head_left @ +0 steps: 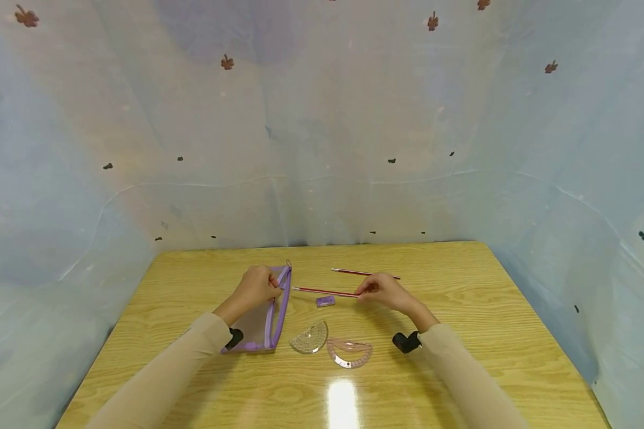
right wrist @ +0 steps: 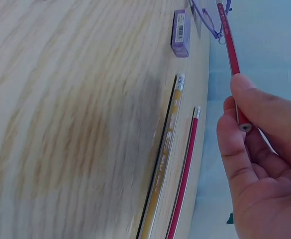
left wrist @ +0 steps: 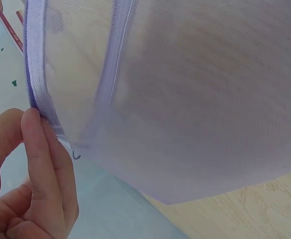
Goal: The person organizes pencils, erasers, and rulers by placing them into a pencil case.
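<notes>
The left hand (head_left: 254,287) pinches a pouch (left wrist: 185,109), the right hand (head_left: 387,291) an illegibly lettered pencil (right wrist: 230,45) near a barcoded eraser (right wrist: 180,34).

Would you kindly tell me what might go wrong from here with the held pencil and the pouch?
The right hand grips the red pencil near one end, so its far end might wobble or snag on the mesh pouch. The left hand pinches just the pouch's edge, which could slip free.
</notes>
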Demonstrator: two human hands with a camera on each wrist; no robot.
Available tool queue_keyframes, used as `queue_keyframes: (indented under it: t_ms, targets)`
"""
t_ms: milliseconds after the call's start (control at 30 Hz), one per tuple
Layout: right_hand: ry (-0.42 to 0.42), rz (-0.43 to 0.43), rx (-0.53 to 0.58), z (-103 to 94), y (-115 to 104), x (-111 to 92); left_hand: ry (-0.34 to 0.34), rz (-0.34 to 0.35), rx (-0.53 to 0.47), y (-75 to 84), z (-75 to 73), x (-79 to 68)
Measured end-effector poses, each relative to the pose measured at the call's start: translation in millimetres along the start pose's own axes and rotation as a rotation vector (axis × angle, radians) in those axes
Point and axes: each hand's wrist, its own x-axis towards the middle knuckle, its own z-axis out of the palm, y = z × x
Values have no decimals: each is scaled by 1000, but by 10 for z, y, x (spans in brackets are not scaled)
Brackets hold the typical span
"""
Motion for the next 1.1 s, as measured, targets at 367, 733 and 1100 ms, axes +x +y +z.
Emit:
queue_keyframes:
  t_ms: [367, 733, 1100]
  targets:
    - [32, -16, -27, 89, -29, 94, -7, -23, -19, 30, -7, -17]
    - [42, -38, -44, 173, -71, 223, -7, -6, -31, 9, 13, -15]
    - [82, -2, -59, 286, -102, 314, -17, -21, -47, -15, 20, 10]
